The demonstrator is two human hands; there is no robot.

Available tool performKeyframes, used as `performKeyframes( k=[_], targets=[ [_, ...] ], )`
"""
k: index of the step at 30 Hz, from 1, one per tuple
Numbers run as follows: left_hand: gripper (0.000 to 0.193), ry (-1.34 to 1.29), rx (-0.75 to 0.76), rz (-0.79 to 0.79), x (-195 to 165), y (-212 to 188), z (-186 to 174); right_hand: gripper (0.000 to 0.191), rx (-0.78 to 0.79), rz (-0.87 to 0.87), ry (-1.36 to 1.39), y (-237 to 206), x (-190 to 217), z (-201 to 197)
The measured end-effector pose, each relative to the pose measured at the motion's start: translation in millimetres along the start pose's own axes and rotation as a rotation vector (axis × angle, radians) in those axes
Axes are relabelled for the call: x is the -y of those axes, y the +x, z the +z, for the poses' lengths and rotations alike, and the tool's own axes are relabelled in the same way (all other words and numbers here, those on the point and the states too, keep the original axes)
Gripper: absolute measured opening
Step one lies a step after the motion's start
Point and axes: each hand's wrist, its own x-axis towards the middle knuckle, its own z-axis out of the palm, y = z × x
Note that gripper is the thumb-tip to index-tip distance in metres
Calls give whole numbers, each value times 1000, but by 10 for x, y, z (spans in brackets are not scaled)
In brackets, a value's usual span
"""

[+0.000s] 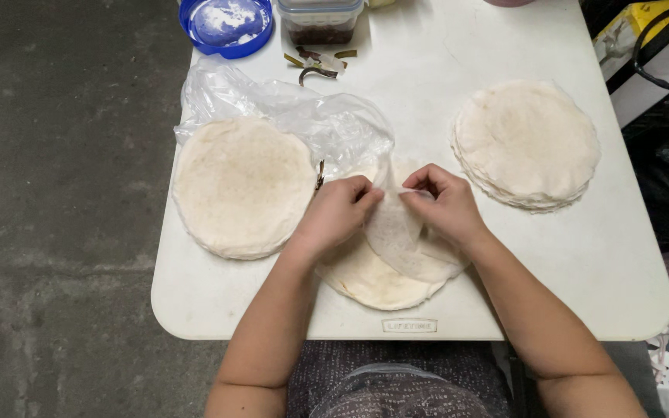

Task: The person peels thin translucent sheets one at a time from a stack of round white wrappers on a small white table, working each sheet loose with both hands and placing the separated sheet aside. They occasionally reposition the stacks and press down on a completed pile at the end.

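Observation:
My left hand (334, 213) and my right hand (444, 203) meet over a stack of thin round white wrappers (373, 282) at the table's near edge. Both pinch the raised edge of one thin translucent sheet (396, 232), which is partly lifted and folded off that stack. A second stack of round wrappers (241, 186) lies to the left, resting partly on a crumpled clear plastic bag (327, 124). A third stack (526, 143) lies to the right, apart from my hands.
The white folding table (443, 46) stands over a dark concrete floor (56, 193). At its far edge sit a blue lid (226, 23), a clear lidded container (320, 22) and torn wrapper scraps (315, 63). Boxes and a cable (652, 39) crowd the right side.

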Motion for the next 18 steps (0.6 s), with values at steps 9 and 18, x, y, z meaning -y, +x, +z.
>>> performKeyframes(
  k=[9, 18],
  targets=[
    [33, 83, -14, 90, -38, -54, -20, 16, 22, -154, -165, -45, 67, 26],
    [36, 90, -27, 53, 40, -5, 48, 10, 16, -89, 37, -49, -77, 82]
  ],
)
